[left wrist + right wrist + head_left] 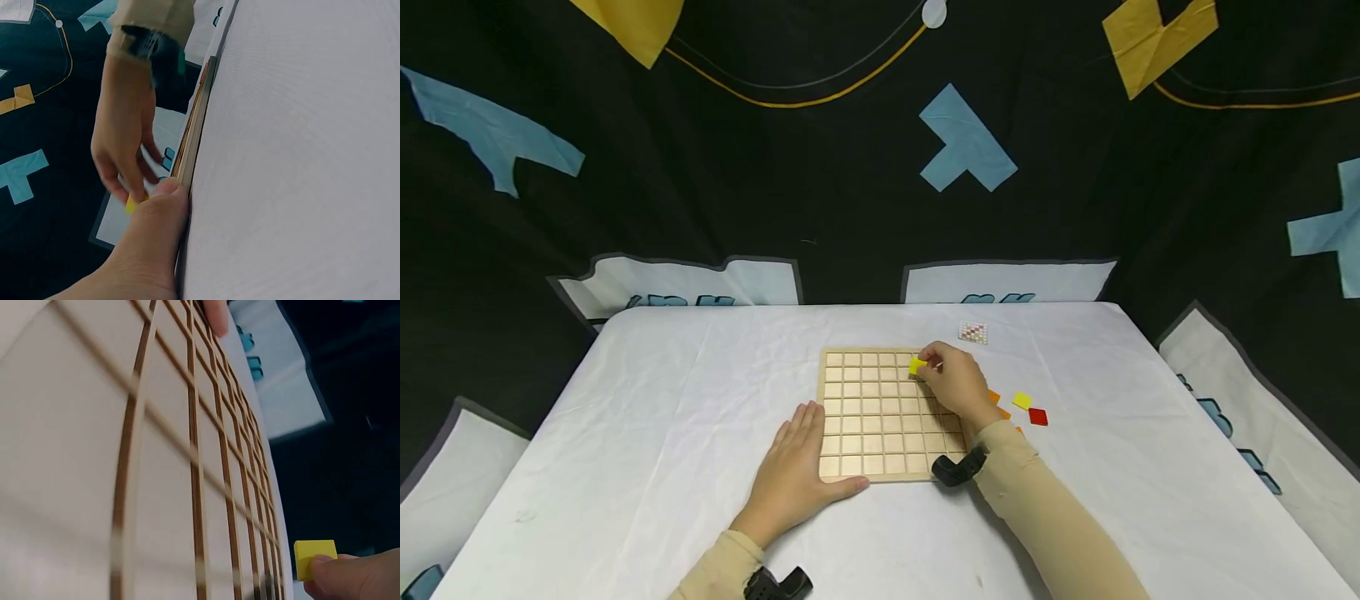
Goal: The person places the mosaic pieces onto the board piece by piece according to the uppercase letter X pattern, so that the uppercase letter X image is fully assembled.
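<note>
A wooden grid board (861, 417) with square cells lies on the white table. My right hand (957, 383) pinches a yellow square tile (916, 366) between thumb and fingertips, over the far right part of the grid. In the right wrist view the yellow tile (312, 557) stands out beyond the grid lines, its flat face showing. Along the board's left and near edges rests my left hand (797, 467), fingers straight and thumb spread by the front left corner. The left wrist view shows that thumb (159, 212) against the board's side (199, 134).
Right of the board lie a loose yellow tile (1022, 401), a red tile (1037, 417) and several orange tiles (994, 397), partly hidden by the right arm. A small card with a coloured grid pattern (973, 333) lies behind them. Black cloth (850, 208) hangs past the table's far edge.
</note>
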Demonstrator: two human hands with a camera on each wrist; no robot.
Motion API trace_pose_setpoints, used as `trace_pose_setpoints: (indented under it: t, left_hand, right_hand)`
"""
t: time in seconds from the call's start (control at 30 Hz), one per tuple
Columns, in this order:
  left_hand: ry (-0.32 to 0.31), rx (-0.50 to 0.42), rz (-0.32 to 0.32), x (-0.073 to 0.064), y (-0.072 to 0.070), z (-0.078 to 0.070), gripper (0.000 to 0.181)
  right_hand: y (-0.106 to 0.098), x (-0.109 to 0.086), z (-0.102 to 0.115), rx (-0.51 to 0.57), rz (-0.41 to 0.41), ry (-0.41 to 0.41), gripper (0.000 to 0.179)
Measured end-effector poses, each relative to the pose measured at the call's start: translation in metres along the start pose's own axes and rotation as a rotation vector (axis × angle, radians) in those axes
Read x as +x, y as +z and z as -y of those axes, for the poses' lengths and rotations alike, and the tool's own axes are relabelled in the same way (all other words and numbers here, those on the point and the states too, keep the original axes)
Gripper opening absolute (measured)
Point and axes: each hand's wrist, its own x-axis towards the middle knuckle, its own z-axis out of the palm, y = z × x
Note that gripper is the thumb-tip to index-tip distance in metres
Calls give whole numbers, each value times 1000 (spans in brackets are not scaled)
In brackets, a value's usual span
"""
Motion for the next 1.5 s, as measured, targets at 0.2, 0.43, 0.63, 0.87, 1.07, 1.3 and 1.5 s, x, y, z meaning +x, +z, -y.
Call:
trace_pose_setpoints:
  t: [0.2, 0.43, 0.63, 0.87, 1.07, 1.3, 1.5]
  left_hand:
    - [-8, 16, 19, 0, 1, -1, 129]
    - [0, 19, 25, 0, 0, -3, 129]
    - [4, 33, 29, 0, 0, -2, 130]
    - [10, 39, 15, 0, -1, -1, 128]
    - [1, 53, 37, 0, -2, 0, 129]
    - [-3, 54, 44, -1, -2, 0, 128]
    - [-5, 49, 48, -1, -3, 0, 128]
  right_hand:
    - [20, 11, 16, 23, 66, -47, 13]
    - [34, 23, 32, 27, 119, -73, 12]
    - [43, 29, 41, 16, 168, -102, 14]
    - [51, 34, 46, 8, 206, -108, 17]
    - [56, 36, 48, -26, 201, -136, 17]
    - [59, 35, 51, -87, 197, -186, 14]
    - [59, 34, 51, -105, 202, -182, 13]
